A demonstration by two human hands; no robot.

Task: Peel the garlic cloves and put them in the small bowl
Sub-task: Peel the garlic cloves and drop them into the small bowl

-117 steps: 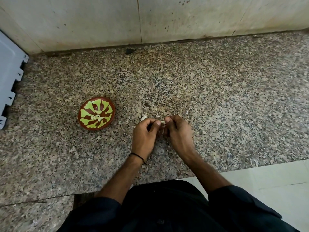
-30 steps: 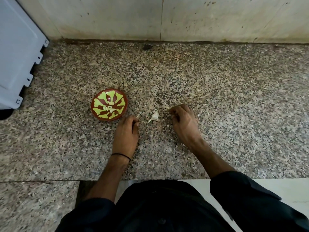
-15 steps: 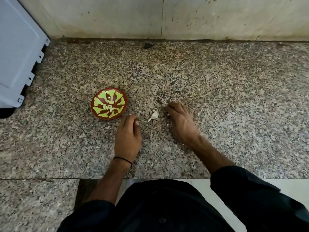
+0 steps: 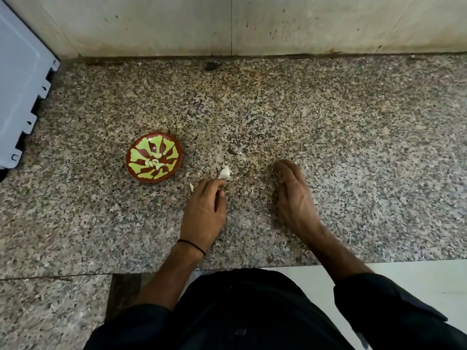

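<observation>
A small brown bowl with a green pattern sits on the speckled granite counter, with several peeled garlic cloves in its middle. To its right lies a white unpeeled garlic clove. My left hand reaches it from the near side, and its curled fingertips pinch the clove's near end. My right hand rests on the counter further right, apart from the clove. Its fingers are loosely bent down and nothing shows in them.
A scrap of garlic skin lies by my left hand's knuckles. A grey-white appliance panel stands at the left edge. The tiled wall closes the back of the counter. The counter's front edge runs just below my wrists.
My left hand has moved right onto the garlic clove, which stayed in place. My right hand has drawn away to the right and its fingers have loosened.
</observation>
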